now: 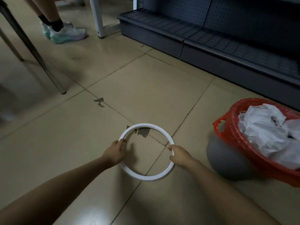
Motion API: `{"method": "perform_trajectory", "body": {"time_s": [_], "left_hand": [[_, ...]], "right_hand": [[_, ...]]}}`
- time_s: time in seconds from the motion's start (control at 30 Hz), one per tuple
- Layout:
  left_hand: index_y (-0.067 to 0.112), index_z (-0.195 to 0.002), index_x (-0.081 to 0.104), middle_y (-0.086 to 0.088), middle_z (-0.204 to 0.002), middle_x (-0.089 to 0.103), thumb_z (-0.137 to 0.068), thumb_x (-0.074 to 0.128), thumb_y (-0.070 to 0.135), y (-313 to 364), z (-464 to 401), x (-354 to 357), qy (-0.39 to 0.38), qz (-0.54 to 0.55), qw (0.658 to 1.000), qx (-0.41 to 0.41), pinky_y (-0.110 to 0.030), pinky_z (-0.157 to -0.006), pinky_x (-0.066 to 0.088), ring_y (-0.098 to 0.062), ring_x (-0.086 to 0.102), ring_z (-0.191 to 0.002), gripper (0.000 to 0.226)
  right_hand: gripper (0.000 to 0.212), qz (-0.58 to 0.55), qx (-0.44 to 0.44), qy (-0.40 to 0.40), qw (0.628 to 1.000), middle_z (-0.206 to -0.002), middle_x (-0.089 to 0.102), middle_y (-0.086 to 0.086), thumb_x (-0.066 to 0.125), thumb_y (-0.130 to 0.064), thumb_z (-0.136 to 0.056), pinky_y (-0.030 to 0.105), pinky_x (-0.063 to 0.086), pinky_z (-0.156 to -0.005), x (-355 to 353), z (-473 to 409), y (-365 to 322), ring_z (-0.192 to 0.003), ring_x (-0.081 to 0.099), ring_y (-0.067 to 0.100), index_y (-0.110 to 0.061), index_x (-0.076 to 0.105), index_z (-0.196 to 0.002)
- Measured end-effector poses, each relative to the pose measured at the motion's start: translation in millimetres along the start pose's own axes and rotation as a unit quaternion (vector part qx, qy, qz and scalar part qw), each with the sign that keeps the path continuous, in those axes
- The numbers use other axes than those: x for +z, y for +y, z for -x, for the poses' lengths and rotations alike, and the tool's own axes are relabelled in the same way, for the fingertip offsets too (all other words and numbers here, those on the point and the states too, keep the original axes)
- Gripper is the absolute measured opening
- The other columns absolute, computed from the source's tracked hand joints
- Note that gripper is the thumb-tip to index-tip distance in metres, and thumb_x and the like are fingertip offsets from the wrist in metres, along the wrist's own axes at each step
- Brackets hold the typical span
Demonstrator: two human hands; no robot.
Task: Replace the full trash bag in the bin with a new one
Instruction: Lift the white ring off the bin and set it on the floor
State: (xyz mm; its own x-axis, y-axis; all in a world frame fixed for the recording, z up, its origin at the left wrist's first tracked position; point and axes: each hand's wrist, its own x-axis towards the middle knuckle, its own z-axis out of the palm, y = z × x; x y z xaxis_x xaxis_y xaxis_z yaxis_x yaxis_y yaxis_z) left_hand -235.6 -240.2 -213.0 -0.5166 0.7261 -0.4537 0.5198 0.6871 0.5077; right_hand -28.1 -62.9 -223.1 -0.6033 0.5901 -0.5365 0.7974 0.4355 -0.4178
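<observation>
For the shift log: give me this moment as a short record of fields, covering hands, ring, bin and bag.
left hand: grips the left side of the white ring
right hand: grips the ring's right side
ring: off the bin, over the tiled floor
bin: grey, right of the ring
bag: red, still in the bin, folded over its rim
contents: crumpled white waste

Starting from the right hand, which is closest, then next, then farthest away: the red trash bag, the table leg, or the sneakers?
From the right hand, in the head view:
1. Red trash bag, in the grey bin, just to the right.
2. Table leg, up and to the left on the floor.
3. Sneakers, far top left, worn by another person.
</observation>
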Motion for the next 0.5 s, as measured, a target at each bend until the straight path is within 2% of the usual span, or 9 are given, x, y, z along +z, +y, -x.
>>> {"method": "perform_trajectory", "body": {"time_s": [0.13,0.23,0.37,0.5], "left_hand": [[0.016,-0.141,0.028,-0.020,-0.140,0.037,-0.084,0.040,0.033,-1,-5,4,-0.024,0.002,1.000,-0.001,-0.041,-0.104,0.038,-0.036,0.040,-0.127,0.062],[0.014,-0.141,0.029,-0.018,-0.143,0.032,-0.089,0.047,0.018,9,-10,3,-0.018,-0.002,1.000,0.004,-0.040,-0.104,0.037,-0.034,0.039,-0.128,0.055],[0.014,-0.137,0.038,-0.016,-0.142,0.037,-0.088,0.052,0.016,54,-14,-8,0.036,0.006,0.998,0.053,-0.035,-0.103,0.035,-0.030,0.042,-0.126,0.051],[0.017,-0.131,0.044,-0.015,-0.136,0.043,-0.085,0.053,0.011,129,-22,-29,0.077,0.009,0.987,0.141,-0.035,-0.098,0.039,-0.030,0.050,-0.119,0.048]], "right_hand": [[0.046,0.015,-0.009,-0.032,0.999,-0.138,0.044,0.014,0.052,-0.011,-0.085,0.030,0.038,-0.099,-8,-12,0,-0.123,0.046,0.027,-0.010,0.046,-0.131],[0.038,0.037,-0.038,-0.009,0.999,-0.134,0.045,0.013,0.050,-0.013,-0.086,0.032,0.040,-0.098,-17,-20,-13,-0.118,0.049,0.028,-0.015,0.054,-0.124],[0.031,0.047,-0.091,0.092,0.990,-0.135,0.043,0.008,0.047,-0.015,-0.089,0.033,0.042,-0.096,-42,-13,-40,-0.117,0.050,0.028,-0.017,0.058,-0.118],[0.032,0.019,-0.137,0.219,0.966,-0.131,0.049,0.008,0.044,-0.012,-0.088,0.033,0.043,-0.094,-89,11,-61,-0.116,0.051,0.027,-0.017,0.060,-0.114]]}}
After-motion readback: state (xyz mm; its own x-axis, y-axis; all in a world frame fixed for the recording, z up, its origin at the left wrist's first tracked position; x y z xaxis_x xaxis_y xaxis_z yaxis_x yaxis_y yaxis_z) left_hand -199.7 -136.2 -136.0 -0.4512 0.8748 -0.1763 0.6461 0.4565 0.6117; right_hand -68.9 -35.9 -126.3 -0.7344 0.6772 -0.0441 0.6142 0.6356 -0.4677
